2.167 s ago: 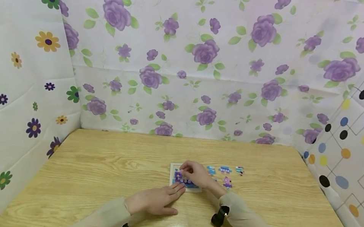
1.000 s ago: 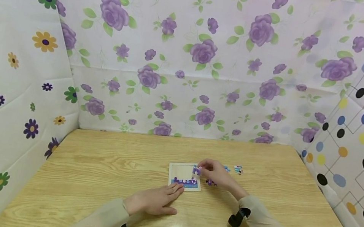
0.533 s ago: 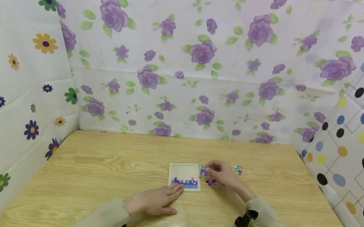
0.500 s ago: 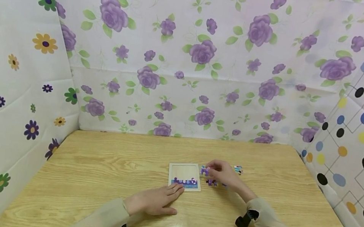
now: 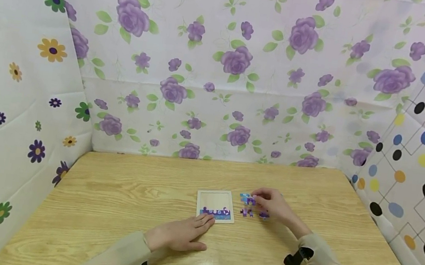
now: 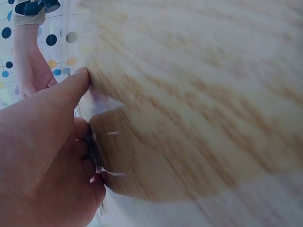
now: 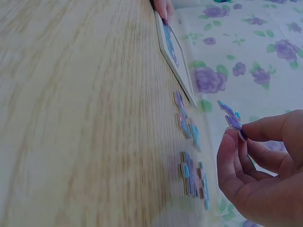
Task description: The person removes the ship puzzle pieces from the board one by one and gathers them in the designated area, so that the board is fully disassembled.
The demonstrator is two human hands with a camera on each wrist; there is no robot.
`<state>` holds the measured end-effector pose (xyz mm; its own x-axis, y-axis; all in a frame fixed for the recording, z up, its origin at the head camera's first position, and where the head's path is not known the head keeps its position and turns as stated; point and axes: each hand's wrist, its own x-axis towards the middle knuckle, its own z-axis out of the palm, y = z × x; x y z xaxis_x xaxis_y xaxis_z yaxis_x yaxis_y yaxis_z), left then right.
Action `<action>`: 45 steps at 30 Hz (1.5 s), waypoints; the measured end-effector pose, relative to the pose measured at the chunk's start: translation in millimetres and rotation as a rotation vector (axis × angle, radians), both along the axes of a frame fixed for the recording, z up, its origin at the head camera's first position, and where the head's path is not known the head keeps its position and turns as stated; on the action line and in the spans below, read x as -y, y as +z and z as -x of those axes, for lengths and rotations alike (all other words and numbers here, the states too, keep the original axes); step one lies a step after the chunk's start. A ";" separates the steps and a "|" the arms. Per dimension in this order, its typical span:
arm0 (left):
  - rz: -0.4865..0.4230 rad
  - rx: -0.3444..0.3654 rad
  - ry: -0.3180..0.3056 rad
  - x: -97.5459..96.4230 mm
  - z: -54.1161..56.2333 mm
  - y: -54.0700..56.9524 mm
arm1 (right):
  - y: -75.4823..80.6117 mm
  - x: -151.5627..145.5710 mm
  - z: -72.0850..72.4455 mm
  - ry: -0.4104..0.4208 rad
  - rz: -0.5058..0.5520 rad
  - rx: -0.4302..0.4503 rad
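My left hand [image 5: 182, 232] lies with straight fingers on the near edge of a square, pale wooden puzzle tray [image 5: 216, 191]. A purple-and-blue strip of joined puzzle pieces [image 5: 219, 215] fills the tray's near side; bare wood shows behind it. Right of the tray, my right hand [image 5: 273, 204] pinches a purple puzzle piece [image 7: 232, 117] between thumb and fingers. The right wrist view shows this piece raised off the table. Below it lie loose pieces, among them a blue one [image 5: 244, 197] and purple ones [image 5: 246, 212] [image 5: 264, 214]. The left wrist view shows mostly the hand [image 6: 42, 151] and tabletop.
The light wood table [image 5: 128, 193] reaches back to a wall of purple-rose cloth [image 5: 203, 82]. Flowered cloth [image 5: 20, 93] hangs at the left and dotted cloth [image 5: 420, 146] at the right. Black wrist cameras [image 5: 298, 259] are strapped to both wrists.
My right hand has moved from over the tray to the right, above the loose pieces, with the purple puzzle piece in its pinch. My left hand has stayed on the tray's edge.
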<state>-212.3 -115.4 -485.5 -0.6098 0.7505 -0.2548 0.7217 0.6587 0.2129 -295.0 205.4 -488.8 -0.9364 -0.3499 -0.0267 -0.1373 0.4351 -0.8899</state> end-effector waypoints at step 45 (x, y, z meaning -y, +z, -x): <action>-0.037 0.014 0.004 2.0 -0.6 -3.0 | -9.5 -75.7 -13.6 -0.183 -0.049 0.087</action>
<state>-211.7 -117.3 -488.6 -0.6090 0.7573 -0.2359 0.7160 0.6528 0.2473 -281.4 281.2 -498.3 -0.9776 -0.1706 -0.1230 0.0244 0.4886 -0.8722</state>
